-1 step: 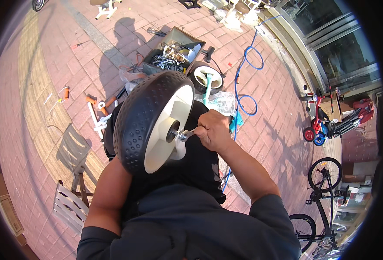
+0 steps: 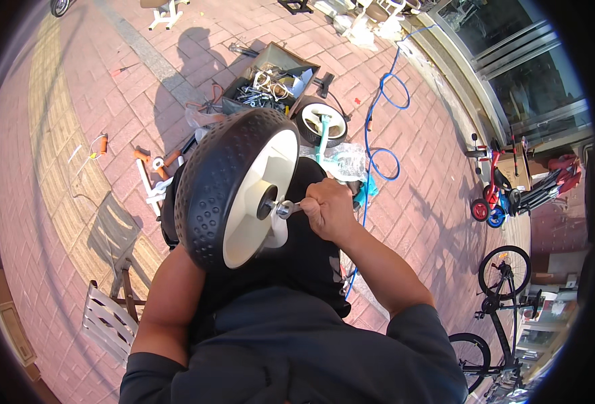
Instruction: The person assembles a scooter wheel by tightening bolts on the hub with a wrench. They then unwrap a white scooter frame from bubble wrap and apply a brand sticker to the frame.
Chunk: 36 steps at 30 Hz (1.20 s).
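Observation:
A big black wheel with a knobbed tyre point(image 2: 210, 182) and a white hub point(image 2: 257, 202) is held up close in front of me. My right hand point(image 2: 327, 209) is closed around the handle of a metal wrench point(image 2: 287, 209), whose head sits on the axle at the hub's centre. My left forearm point(image 2: 169, 296) reaches up behind the wheel, and the hand itself is hidden by the tyre. I am over brick paving, with dark clothing below the wheel.
An open box of metal tools point(image 2: 270, 81) lies ahead on the paving, beside a second small wheel on a teal fork point(image 2: 324, 121). A blue hose point(image 2: 378, 128) loops to the right. There is a white slatted chair point(image 2: 109, 323) at lower left, a tricycle point(image 2: 492, 195) and bicycle point(image 2: 499, 303) right.

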Each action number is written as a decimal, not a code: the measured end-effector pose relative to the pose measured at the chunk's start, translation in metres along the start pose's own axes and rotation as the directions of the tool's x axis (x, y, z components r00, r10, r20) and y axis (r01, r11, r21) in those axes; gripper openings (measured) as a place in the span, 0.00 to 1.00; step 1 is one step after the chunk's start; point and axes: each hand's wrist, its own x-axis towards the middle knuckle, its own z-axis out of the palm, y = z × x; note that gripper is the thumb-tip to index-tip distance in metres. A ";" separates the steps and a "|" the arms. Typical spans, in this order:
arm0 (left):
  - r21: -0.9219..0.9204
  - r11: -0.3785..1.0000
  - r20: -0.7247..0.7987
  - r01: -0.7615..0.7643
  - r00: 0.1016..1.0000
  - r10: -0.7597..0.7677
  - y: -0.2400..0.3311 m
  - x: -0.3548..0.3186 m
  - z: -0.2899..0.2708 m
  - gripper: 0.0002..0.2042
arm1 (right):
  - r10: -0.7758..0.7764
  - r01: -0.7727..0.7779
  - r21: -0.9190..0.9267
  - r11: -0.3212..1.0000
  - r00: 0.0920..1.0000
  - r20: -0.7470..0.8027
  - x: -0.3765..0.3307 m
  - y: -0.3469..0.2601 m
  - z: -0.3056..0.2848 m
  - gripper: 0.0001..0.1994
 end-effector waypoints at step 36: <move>0.746 0.564 -0.033 -0.354 0.827 0.562 -0.023 0.050 -0.018 0.10 | 0.386 -0.283 0.558 0.780 0.920 -0.072 -0.022 -0.068 -0.014 0.30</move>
